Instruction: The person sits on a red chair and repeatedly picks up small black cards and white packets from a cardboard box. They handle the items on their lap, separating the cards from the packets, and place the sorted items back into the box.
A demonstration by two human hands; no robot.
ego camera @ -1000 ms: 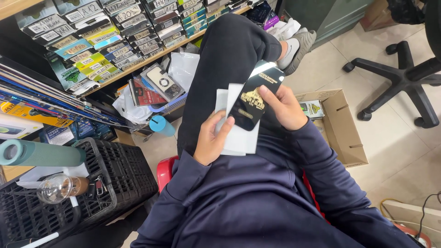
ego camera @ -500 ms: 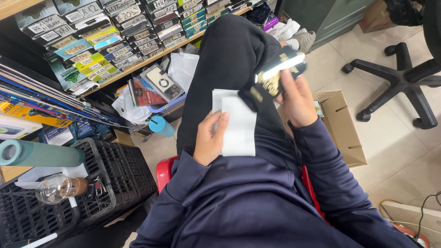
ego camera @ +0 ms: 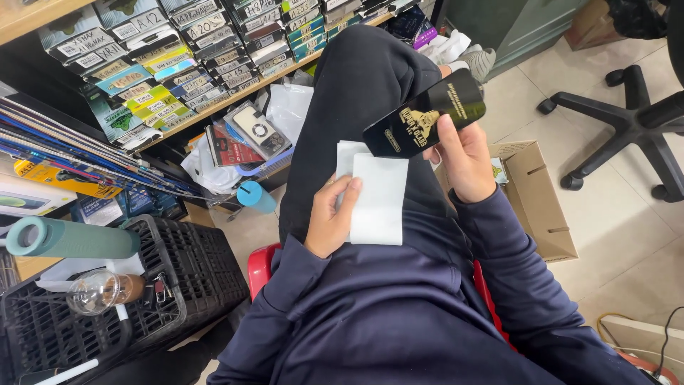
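crate (ego camera: pixel 206 264) left of lap, box (ego camera: pixel 538 192) right (shelf (ego camera: pixel 214 107) ahead), card (ego camera: pixel 425 114) above sheets (ego camera: pixel 377 199).

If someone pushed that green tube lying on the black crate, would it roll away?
Probably yes: the green cylinder-shaped tube lies on its side across the black plastic crate, and round sides roll easily. The crate's gridded top might slow it a little. It looks smooth, so it may also slip in a loose grip.

Glossy black rectangular packet (ego camera: pixel 425 113) tilted above the thigh; white flat sleeves (ego camera: pixel 376 194) on the lap.
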